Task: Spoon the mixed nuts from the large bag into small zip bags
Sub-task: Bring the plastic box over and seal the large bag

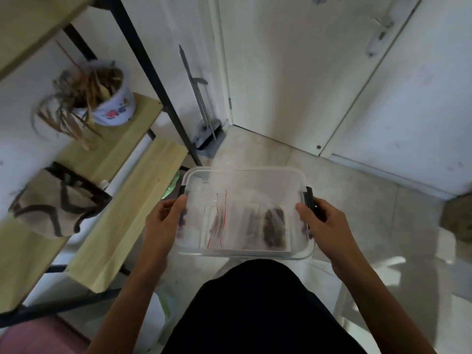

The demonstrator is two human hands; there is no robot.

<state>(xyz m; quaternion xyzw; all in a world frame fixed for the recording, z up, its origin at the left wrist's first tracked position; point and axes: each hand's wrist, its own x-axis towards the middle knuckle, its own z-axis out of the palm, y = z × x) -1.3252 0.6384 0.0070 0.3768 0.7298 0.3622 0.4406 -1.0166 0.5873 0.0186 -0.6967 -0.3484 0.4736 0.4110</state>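
Clear plastic, the lidded storage box is carried above the floor, the left hand gripping one short side and the right hand the other at its dark latch. Inside lie small zip bags with red seals, some apparently holding nuts. No spoon or large bag shows, so the spooning looks finished, or paused.

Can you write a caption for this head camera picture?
Both hands, left and right, carry a clear lidded box of small nut-filled zip bags.
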